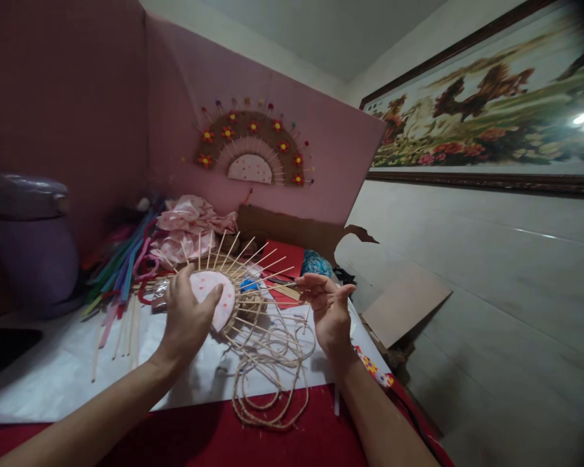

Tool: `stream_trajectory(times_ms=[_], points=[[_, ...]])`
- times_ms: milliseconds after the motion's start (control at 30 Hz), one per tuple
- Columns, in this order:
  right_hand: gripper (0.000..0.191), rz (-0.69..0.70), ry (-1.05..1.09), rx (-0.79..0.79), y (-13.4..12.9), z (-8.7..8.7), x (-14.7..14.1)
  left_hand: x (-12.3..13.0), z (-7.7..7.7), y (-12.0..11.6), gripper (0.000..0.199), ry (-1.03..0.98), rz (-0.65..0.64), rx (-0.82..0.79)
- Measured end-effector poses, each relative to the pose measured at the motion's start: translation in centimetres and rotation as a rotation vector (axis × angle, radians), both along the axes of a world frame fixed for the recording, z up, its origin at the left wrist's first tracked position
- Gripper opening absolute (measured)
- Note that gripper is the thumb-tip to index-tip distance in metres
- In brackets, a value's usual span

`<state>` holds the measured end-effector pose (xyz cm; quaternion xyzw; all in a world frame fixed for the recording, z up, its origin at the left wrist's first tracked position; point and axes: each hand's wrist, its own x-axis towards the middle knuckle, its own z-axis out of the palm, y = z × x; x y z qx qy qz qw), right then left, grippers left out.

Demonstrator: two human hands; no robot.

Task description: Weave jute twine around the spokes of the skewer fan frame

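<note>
Dotted half-disc (221, 308) clasped in left hand (187, 311) above white sheet (68, 383), right hand (325, 308) loosely curled by sticks (272, 303), hold impossible to tell, twine (272, 425) over sheet's front edge, open room before right wall (491, 240), 9 flowers (253, 126) on 1 arch (265, 128)

The half-round panel (207, 282) in front of me is whitish, scattered with coral-pink dots; the twine (271, 425) is tan. On that dusty-pink board (331, 162), a brown arch (266, 131) carries red flowers (253, 126) with yellow centres. The fabric (187, 217) is pale pink, the cloth (189, 441) red, the sheet (43, 389) white, the container (32, 259) muted purple.
</note>
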<state>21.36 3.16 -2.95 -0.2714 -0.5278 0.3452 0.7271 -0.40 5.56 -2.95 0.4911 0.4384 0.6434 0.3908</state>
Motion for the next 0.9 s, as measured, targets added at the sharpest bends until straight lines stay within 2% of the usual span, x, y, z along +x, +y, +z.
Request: stream_trajectory(times_ms=[33, 67, 167, 200, 233, 300, 333, 367, 400, 500, 567, 633, 700, 800, 900], points=[[0.07, 0.054, 0.011, -0.029, -0.1, 0.2, -0.1, 0.3, 0.4, -0.4, 0.052, 0.077, 0.039, 0.072], [0.073, 0.113, 0.015, -0.061, -0.2, 0.4, -0.2, 0.7, 0.8, -0.8, 0.049, 0.115, -0.023, 0.1], [0.08, 0.266, -0.012, -0.151, -0.6, 0.9, -0.6, 2.5, 1.6, -1.7, 0.047, 0.155, -0.447, 0.013], [0.082, 0.308, -0.024, -0.164, -0.8, 1.0, -0.8, 3.1, 1.8, -1.9, 0.048, 0.178, -0.527, 0.009], [0.083, 0.346, -0.036, -0.169, -0.9, 1.0, -0.9, 3.7, 2.0, -2.1, 0.047, 0.257, -0.539, 0.08], [0.083, 0.405, -0.051, -0.168, -1.2, 1.0, -1.2, 4.8, 2.3, -2.1, 0.043, 0.526, -0.379, 0.388], [0.083, 0.427, -0.055, -0.169, -1.4, 1.0, -1.4, 5.3, 2.5, -2.0, 0.043, 0.664, -0.243, 0.495], [0.083, 0.444, -0.059, -0.173, -1.5, 1.0, -1.5, 5.7, 2.6, -1.9, 0.043, 0.771, -0.105, 0.547], [0.083, 0.458, -0.062, -0.178, -1.7, 0.9, -1.7, 6.1, 2.7, -1.8, 0.044, 0.849, -0.023, 0.578], [0.082, 0.499, -0.065, -0.195, -2.0, 0.7, -1.9, 7.3, 2.6, -1.7, 0.032, 0.966, -0.05, 0.598], [0.08, 0.518, -0.05, -0.203, -2.1, 0.6, -1.8, 8.0, 2.4, -1.9, 0.017, 0.927, -0.078, 0.578], [0.079, 0.524, -0.032, -0.214, -2.0, 0.5, -1.7, 8.5, 2.2, -2.2, 0.001, 0.791, -0.144, 0.56], [0.081, 0.519, -0.011, -0.217, -1.9, 0.7, -1.5, 8.6, 2.3, -2.2, 0.01, 0.548, -0.232, 0.505], [0.085, 0.52, 0.014, -0.194, -1.9, 1.4, -1.4, 7.9, 3.0, -2.0, 0.008, 0.12, -0.299, 0.348], [0.087, 0.505, 0.027, -0.188, -1.8, 2.0, -1.3, 7.0, 4.1, -2.0, 0.007, 0.001, -0.336, 0.294]])
